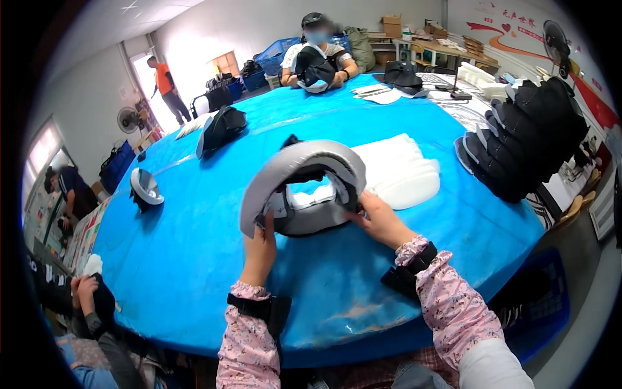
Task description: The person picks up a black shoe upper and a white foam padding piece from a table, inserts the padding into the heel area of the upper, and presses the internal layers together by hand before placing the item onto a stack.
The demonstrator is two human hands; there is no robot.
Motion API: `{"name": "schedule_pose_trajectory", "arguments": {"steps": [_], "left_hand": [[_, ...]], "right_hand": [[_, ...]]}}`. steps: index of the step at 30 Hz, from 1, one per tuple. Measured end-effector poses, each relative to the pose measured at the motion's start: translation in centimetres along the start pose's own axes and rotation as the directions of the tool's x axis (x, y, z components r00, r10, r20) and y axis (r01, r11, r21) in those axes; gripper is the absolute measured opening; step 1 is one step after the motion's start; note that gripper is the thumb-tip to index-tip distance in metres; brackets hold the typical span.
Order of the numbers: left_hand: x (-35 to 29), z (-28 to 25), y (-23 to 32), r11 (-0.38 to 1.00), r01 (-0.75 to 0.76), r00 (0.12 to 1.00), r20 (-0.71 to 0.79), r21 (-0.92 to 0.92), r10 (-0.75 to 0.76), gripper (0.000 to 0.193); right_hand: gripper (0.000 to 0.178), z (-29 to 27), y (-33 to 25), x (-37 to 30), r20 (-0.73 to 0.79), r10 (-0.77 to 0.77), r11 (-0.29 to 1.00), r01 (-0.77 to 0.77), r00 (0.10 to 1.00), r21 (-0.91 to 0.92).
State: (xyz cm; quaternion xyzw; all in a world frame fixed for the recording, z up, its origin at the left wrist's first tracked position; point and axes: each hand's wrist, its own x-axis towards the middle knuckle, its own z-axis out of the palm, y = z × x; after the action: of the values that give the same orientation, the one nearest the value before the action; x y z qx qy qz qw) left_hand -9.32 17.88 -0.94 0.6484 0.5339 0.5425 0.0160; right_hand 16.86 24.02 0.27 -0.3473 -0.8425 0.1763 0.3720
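Between my two hands is a cap (pixel 324 217), tipped so that its grey curved brim (pixel 304 155) arches at the far side and its opening shows. White material and dark cloth can be seen inside it. My left hand (pixel 260 249) grips the cap's left edge, thumb and fingers closed on it. Over on the right edge, my right hand (pixel 382 220) pinches the rim with its fingers. Just beyond my right hand lies a fanned stack of white brim-shaped pieces (pixel 405 178), some of it behind the cap.
A blue sheet (pixel 194 253) covers the table. Nested black caps (pixel 531 139) stand at the right; a black cap (pixel 223 128) and a ring-shaped grey-and-black thing (pixel 146 188) sit left. A co-worker (pixel 316 61) opposite holds a cap. Another person's hands (pixel 84 292) are at lower left.
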Motion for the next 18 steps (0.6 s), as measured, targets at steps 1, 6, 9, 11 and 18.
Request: {"name": "schedule_pose_trajectory", "arguments": {"steps": [1,6,9,11,18], "left_hand": [[-0.2,0.1,0.2,1.000,-0.010,0.998,-0.069,-0.015,0.009,0.023],[-0.1,-0.3,0.5,0.999,0.014,0.996,-0.093,0.042,-0.010,0.022],[0.1,-0.2,0.8,0.996,0.056,0.992,-0.121,0.070,-0.047,0.022],[0.3,-0.4,1.2,0.995,0.069,0.990,-0.130,0.074,-0.059,0.022],[0.9,-0.7,2.7,0.998,0.001,0.978,-0.210,0.062,0.012,0.020]], "right_hand": [[0.040,-0.7,-0.8,0.1,0.040,0.025,0.995,-0.028,0.999,0.093],[0.049,-3.1,-0.8,0.0,-0.020,-0.074,0.997,0.073,0.997,-0.035],[0.063,-4.5,1.2,-1.0,-0.173,0.101,0.860,-0.174,0.980,-0.480],[0.075,-4.0,3.0,-2.4,-0.285,0.293,0.635,-0.408,0.913,-0.656],[0.069,-3.6,2.9,-1.6,-0.214,0.329,0.689,-0.389,0.920,-0.611]]}}
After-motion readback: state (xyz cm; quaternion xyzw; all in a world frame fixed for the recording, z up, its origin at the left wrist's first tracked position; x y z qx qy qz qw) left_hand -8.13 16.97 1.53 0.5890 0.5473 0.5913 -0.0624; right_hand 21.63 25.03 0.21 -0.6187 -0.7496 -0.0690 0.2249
